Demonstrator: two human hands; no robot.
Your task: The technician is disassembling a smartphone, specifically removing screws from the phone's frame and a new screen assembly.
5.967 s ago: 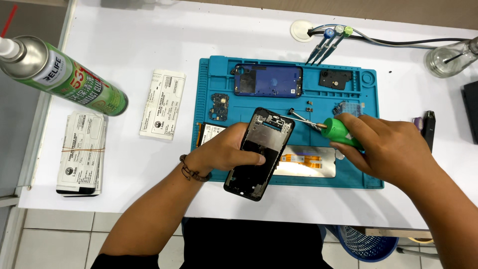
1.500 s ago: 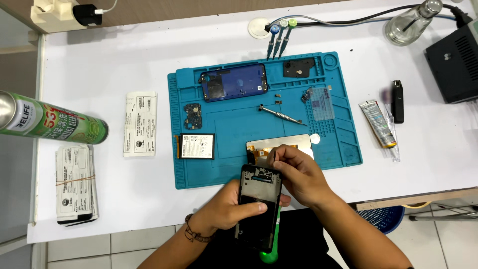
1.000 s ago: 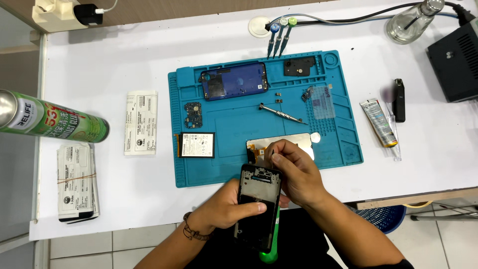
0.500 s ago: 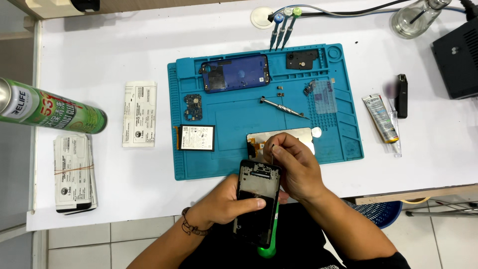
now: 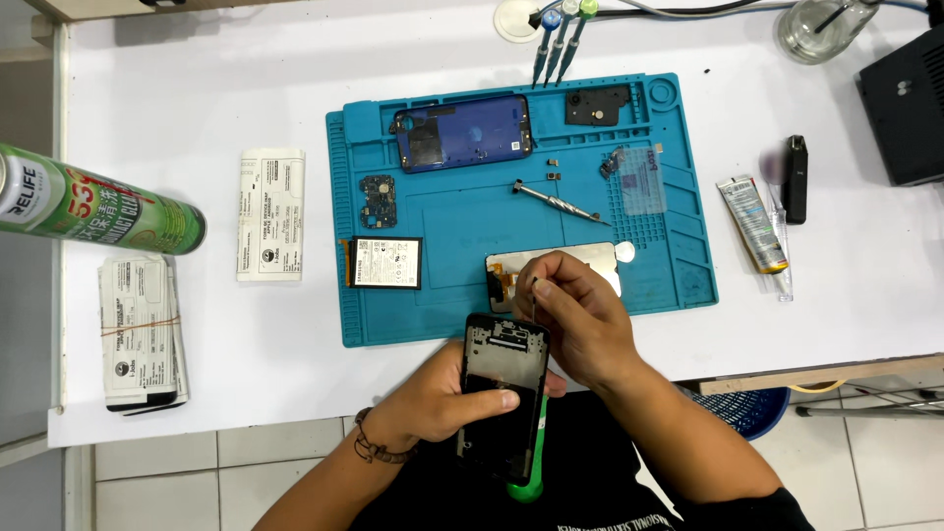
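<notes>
Fingertips just above phone frame; left hand beneath

Green spray can, white paper packets

A phone repair workbench. A blue silicone repair mat lies on a white table; on the mat sit a stripped blue phone frame, a small circuit board and a phone battery. Precision screwdrivers stand just beyond its far edge, and a contact-cleaner spray can lies well to its left.
</notes>
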